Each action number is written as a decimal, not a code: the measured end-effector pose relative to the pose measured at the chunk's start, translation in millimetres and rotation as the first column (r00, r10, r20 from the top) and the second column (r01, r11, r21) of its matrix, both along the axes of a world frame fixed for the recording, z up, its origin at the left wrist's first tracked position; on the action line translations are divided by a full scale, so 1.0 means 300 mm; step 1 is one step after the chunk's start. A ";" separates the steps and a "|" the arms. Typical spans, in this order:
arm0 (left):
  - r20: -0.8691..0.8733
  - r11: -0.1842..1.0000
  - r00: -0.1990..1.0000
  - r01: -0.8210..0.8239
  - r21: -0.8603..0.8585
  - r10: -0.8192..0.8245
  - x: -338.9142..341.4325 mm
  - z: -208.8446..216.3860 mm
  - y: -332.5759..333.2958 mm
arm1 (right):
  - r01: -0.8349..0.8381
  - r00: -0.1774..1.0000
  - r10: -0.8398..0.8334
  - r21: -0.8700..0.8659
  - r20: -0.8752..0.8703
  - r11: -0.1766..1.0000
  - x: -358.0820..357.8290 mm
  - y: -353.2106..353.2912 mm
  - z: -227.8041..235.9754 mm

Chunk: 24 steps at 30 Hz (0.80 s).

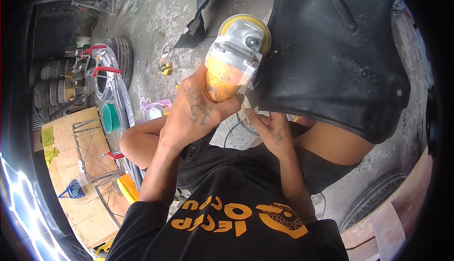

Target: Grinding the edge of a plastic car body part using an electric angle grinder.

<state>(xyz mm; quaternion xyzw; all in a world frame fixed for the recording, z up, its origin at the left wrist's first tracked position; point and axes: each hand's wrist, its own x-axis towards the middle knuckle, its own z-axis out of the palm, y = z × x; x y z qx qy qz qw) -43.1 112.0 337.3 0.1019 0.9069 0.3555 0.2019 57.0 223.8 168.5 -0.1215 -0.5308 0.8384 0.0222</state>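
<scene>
Above the lap (227,159), left hand (196,100) closed round a scuffed orange-and-metal grinder (231,65); round pad's (266,35) underside hidden. Moulded black plastic sheet (326,67) alongside, top cut off. Right hand (274,131) half curled by its lower edge; cannot tell if gripping.

Floor (151,17): passage between the grinder (226,69) and the tire (124,58) near its left edge.
Black panel (317,72): blocks the way just right of the grinder.

Left hand (197,104) tightly curled, right hand (273,132) lower, possibly half-closed
</scene>
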 end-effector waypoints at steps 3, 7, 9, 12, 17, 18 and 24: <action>0.011 1.000 1.000 0.006 -0.018 -0.006 -0.001 0.001 0.003 | 0.005 1.000 -0.005 0.009 0.001 1.000 -0.002 -0.001 0.010; 0.002 0.999 0.999 0.033 0.026 -0.033 -0.002 -0.008 -0.001 | -0.036 0.999 0.036 -0.013 0.015 0.999 -0.007 0.005 0.016; 0.003 0.999 0.999 0.034 0.026 -0.034 -0.002 -0.007 0.000 | -0.042 0.999 0.042 0.014 0.020 0.999 -0.004 0.006 0.009; 0.001 0.999 0.999 0.035 0.013 -0.035 -0.001 -0.003 0.004 | -0.040 0.999 0.040 0.020 0.008 0.999 -0.003 0.004 0.007; 0.005 1.000 1.000 0.027 0.017 -0.027 0.003 0.000 0.005 | -0.032 0.999 0.032 0.026 -0.003 0.999 -0.002 0.002 0.005; -0.008 0.999 0.999 0.034 0.006 -0.034 0.003 0.004 0.008 | -0.024 1.000 0.025 0.023 -0.006 0.999 -0.003 0.001 0.006; 0.010 0.996 0.999 -0.047 0.077 0.047 -0.005 -0.016 -0.037 | 0.034 0.999 -0.036 -0.051 -0.039 0.998 -0.004 0.012 0.036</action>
